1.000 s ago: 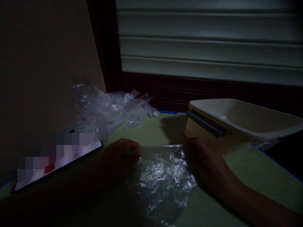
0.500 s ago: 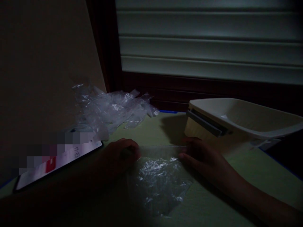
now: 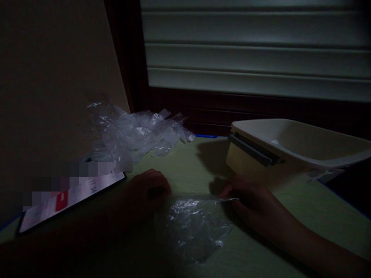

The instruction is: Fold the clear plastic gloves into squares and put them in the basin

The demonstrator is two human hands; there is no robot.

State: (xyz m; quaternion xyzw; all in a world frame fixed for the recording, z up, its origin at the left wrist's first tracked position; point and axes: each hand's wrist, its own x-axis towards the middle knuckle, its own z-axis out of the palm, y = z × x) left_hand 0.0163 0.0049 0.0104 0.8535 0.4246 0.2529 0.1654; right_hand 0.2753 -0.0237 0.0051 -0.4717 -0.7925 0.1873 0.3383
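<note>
A clear plastic bag (image 3: pixel 197 227) lies crinkled on the pale green table, its upper edge stretched between my hands. My left hand (image 3: pixel 150 189) is closed at the upper left corner of the bag, fingers curled. At the opposite corner, my right hand (image 3: pixel 246 197) pinches the edge between thumb and fingers. Dim light hides the exact grip of the left fingertips. Behind my left hand spreads a heap of crumpled clear plastic bags (image 3: pixel 142 131).
A phone (image 3: pixel 78 199) with a lit screen lies at the left. On the right stands a cream plastic bin (image 3: pixel 246 154) with a grey latch, a scrap of clear plastic (image 3: pixel 326 174) by its side. A slatted shutter (image 3: pixel 255 54) rises behind the table (image 3: pixel 179 164).
The bag's top edge has come down toward me and folded over near my right hand. My right hand has lowered slightly; the left has hardly moved.
</note>
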